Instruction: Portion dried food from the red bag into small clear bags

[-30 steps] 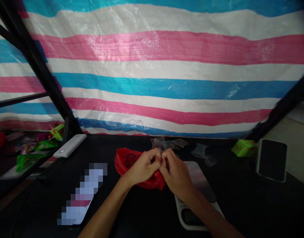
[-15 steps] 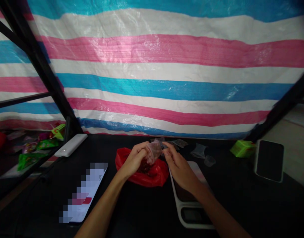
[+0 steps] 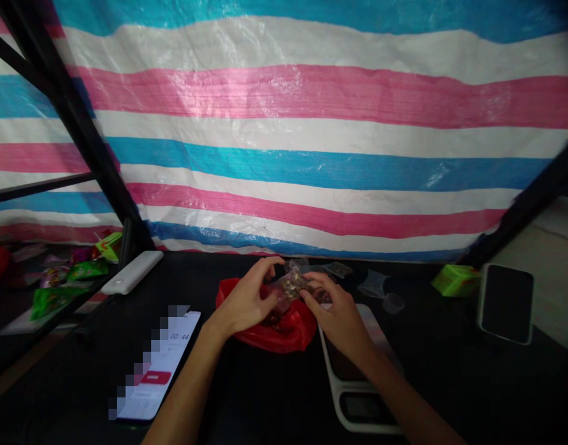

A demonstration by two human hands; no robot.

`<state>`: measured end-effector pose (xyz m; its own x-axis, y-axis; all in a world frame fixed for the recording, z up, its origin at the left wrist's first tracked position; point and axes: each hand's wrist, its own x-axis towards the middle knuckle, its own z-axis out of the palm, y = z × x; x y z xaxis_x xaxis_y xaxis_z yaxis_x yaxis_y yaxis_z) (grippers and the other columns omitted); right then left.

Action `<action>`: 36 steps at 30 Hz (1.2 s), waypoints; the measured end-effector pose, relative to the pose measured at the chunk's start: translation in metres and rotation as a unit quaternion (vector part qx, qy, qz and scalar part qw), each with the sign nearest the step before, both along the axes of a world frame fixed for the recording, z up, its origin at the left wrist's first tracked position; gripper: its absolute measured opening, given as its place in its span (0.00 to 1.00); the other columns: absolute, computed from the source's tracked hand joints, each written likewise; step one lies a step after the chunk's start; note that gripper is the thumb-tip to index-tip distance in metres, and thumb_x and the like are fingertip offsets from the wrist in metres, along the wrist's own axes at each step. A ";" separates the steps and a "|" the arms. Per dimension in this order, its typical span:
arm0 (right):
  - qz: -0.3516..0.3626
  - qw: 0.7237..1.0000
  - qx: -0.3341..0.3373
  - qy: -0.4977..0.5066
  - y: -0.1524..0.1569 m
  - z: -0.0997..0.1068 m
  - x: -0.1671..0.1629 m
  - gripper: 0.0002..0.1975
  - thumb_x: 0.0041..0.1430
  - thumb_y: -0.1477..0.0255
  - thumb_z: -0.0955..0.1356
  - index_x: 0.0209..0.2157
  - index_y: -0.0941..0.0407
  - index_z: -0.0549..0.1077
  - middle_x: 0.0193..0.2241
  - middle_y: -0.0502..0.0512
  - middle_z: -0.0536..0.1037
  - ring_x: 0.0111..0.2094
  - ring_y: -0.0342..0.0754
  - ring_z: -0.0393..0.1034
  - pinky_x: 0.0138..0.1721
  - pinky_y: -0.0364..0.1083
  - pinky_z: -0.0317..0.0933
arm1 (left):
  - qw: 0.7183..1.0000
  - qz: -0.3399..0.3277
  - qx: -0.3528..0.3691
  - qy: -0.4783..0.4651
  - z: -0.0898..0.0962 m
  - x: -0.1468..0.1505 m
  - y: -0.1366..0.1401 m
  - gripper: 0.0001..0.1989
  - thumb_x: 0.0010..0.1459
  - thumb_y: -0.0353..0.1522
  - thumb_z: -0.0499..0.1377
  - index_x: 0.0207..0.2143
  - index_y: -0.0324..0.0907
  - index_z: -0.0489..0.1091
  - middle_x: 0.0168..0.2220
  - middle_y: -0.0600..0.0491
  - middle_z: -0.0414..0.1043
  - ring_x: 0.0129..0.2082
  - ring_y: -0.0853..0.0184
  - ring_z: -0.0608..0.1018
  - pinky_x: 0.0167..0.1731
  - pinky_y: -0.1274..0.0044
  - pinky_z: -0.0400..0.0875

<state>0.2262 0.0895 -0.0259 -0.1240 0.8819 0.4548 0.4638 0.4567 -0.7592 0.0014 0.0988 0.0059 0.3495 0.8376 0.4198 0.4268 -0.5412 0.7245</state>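
A small clear plastic bag [image 3: 295, 286] with brownish-gold bits inside is pinched between the thumb and fingers of my right hand [image 3: 335, 309]. My left hand [image 3: 249, 300] is beside its left side, thumb and fingers spread apart; whether they touch the plastic I cannot tell. Beneath both hands a red plastic bag [image 3: 288, 334] lies with its mouth wide, and small dark reddish-brown pieces show within. Under my right forearm sits a white-framed kitchen scale [image 3: 332, 377], partly covered by the arm.
A lit phone [image 3: 158, 377] showing a timer lies at left, behind it a white power bank [image 3: 133, 272]. Clear bags [image 3: 374, 283] lie behind the scale. A green box [image 3: 455, 280] and an upright dark-screened device [image 3: 506, 303] stand at right. Green packets [image 3: 56, 300] lie far left.
My left hand's fingers have spread from their closed grip on the clear bag. My right hand now pinches the bag, and its brownish-gold contents have come into view.
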 end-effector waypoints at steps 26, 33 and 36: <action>0.082 0.990 0.113 0.011 -0.008 0.014 0.001 0.06 0.65 0.73 0.69 0.38 0.51 0.80 0.35 0.53 0.81 0.37 0.49 0.77 0.41 0.47 0.70 | 0.984 -0.102 -0.148 0.017 -0.004 0.007 -0.004 0.32 0.52 0.31 0.69 0.60 0.46 0.70 0.50 0.50 0.79 0.45 0.59 0.80 0.48 0.72 0.72; 0.081 0.980 0.181 -0.005 -0.012 0.018 0.004 0.07 0.66 0.74 0.69 0.40 0.49 0.80 0.37 0.52 0.81 0.39 0.48 0.77 0.42 0.47 0.72 | 0.978 -0.121 -0.169 -0.010 -0.002 0.008 -0.005 0.36 0.49 0.32 0.72 0.62 0.45 0.70 0.54 0.47 0.78 0.48 0.57 0.80 0.52 0.68 0.73; 0.081 0.977 0.196 -0.012 -0.014 0.020 0.005 0.08 0.67 0.76 0.69 0.41 0.49 0.80 0.37 0.52 0.81 0.39 0.48 0.77 0.43 0.48 0.72 | 0.980 -0.110 -0.168 -0.017 -0.002 0.009 -0.005 0.37 0.48 0.32 0.73 0.62 0.45 0.70 0.53 0.48 0.78 0.48 0.57 0.80 0.53 0.67 0.73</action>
